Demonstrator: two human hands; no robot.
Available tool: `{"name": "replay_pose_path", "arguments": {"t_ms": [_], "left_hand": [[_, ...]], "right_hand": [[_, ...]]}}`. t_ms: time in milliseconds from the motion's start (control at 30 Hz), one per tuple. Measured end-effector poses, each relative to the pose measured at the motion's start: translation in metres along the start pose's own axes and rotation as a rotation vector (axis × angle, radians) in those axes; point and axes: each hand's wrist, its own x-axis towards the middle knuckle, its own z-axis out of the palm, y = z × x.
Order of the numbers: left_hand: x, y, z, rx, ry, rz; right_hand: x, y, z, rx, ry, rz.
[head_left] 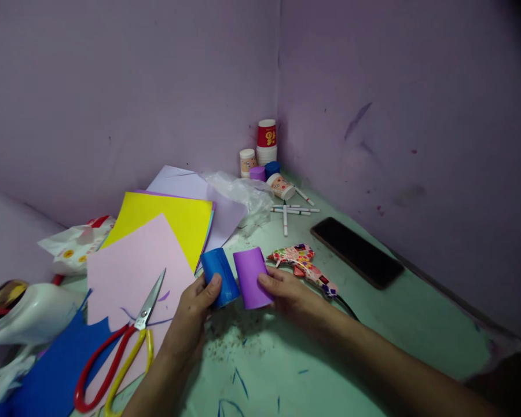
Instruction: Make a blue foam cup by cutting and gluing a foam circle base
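Note:
My left hand (198,307) is closed around a blue paper-covered cup (222,282), thumb pressed on its side. A purple paper-covered cup (250,281) is gripped by my right hand (284,292). Both cups are tilted slightly and held side by side above the table, with a narrow gap between them. Just beyond my right hand lies a floral-patterned hot glue gun (304,267), its nozzle pointing left. Left of my left hand, a pair of scissors (142,321) with red and yellow handles rests open on a pink paper sheet (134,266).
A phone (356,252) lies at the right near the wall. Markers (285,220) and stacked paper cups (267,139) occupy the back corner. Yellow paper (169,217), a plastic bag (245,194) and cut blue paper (61,365) spread across the left. Blue scraps (241,382) dot the green tabletop.

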Motion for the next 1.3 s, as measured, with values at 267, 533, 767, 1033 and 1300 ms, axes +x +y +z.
{"name": "replay_pose_path", "arguments": {"t_ms": [267,533,767,1033,1300], "left_hand": [[0.001,0.001,-0.002,-0.066,-0.094,-0.109],[0.004,0.011,-0.014,-0.221,-0.178,-0.502],[-0.001,0.028,-0.019,-0.357,-0.228,-0.585],[-0.008,0.023,-0.022,-0.338,-0.155,-0.347],[0.019,0.019,0.003,0.256,-0.049,0.275]], "right_hand": [[-0.004,-0.001,0.001,-0.097,0.060,-0.029],[-0.003,-0.017,0.006,0.232,-0.080,0.425],[0.002,-0.032,0.018,0.395,-0.127,0.484],[0.002,-0.033,0.024,0.075,-0.082,0.330],[0.005,-0.085,-0.018,-0.626,0.171,-0.298]]}}
